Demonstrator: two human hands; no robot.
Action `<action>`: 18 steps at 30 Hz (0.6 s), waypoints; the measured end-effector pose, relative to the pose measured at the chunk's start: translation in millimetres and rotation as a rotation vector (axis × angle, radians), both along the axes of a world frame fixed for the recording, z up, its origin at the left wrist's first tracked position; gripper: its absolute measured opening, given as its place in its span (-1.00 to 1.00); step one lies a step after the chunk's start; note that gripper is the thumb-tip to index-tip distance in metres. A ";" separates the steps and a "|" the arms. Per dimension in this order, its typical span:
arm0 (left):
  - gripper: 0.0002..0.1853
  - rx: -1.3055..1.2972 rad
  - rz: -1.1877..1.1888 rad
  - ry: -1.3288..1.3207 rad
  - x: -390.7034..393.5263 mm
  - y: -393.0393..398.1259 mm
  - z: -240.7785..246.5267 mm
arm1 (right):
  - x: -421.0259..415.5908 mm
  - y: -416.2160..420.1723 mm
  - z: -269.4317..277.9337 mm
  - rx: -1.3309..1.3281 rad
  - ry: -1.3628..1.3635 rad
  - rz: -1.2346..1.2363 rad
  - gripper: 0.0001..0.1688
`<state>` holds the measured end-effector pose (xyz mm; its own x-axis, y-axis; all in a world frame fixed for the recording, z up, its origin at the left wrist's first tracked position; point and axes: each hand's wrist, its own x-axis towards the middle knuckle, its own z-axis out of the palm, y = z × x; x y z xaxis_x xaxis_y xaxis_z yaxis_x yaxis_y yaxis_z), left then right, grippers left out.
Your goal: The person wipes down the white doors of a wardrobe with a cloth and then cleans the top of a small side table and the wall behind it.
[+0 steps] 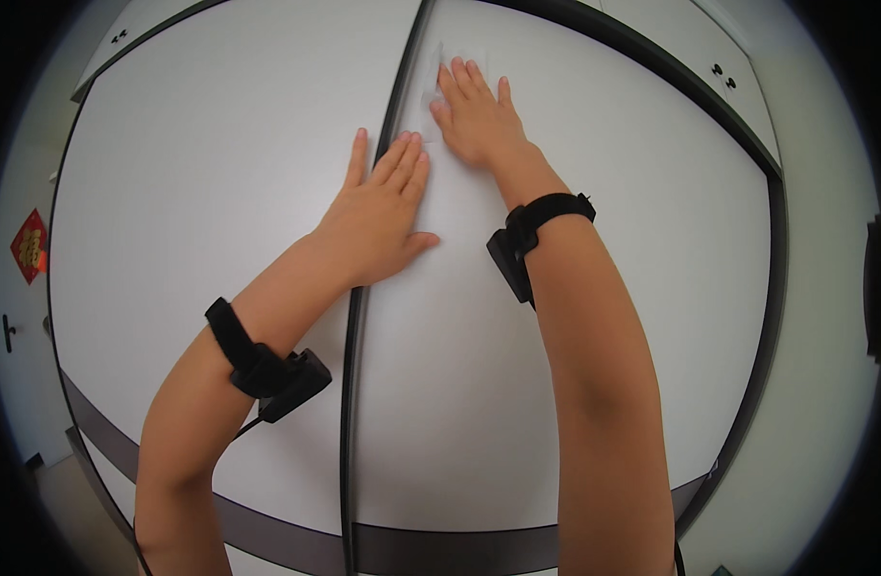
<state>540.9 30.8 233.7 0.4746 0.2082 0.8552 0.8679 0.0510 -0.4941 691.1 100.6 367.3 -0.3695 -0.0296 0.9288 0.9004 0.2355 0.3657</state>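
Before me stands a wardrobe with two pale sliding doors in dark frames. On the upper part of the right door (447,403), my right hand (480,119) lies flat, pressing a thin white wipe or tissue (429,121) to the surface. The sheet's edges show left of and above the fingers; the rest is under the hand. My left hand (383,209) rests lower, its palm across the dark vertical edge strip (354,345) between the doors. Its little finger and thumb are spread, and nothing shows in its grasp. The left door (217,165) extends beside it.
Each forearm wears a black strap with a device, the left device (296,381) trailing a cable. Upper cabinet doors (699,43) have small black knobs. At far left are a red diamond decoration (31,246) and a door handle (8,333). A dark object (872,288) is at far right.
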 end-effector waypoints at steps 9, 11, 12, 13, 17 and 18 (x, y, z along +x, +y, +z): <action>-0.09 0.008 -0.033 -0.005 -13.0 -5.0 -2.8 | 113.7 21.5 8.1 0.008 0.224 -0.117 -0.26; -0.10 0.011 -0.045 -0.008 -7.7 -4.1 -1.6 | 160.5 24.3 2.5 0.000 0.290 -0.140 -0.26; -0.11 0.018 -0.030 -0.012 -7.0 -3.7 -1.3 | 172.1 25.1 -3.0 -0.006 0.320 -0.146 -0.25; -0.11 0.025 -0.017 -0.015 -6.0 -2.9 -0.3 | 179.2 28.0 -8.7 0.019 0.313 -0.114 -0.26; -0.15 0.048 -0.010 -0.044 -13.3 -1.3 -0.6 | 170.3 33.6 -40.1 0.159 0.208 -0.058 -0.29; -0.16 0.058 0.019 -0.046 -15.7 -3.0 0.4 | 158.4 35.8 -50.6 0.201 0.167 -0.043 -0.30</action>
<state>525.2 27.8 234.1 0.4309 0.1657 0.8871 0.8884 0.0949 -0.4492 849.4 136.4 316.7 -0.2162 -0.2071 0.9541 0.9599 0.1336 0.2465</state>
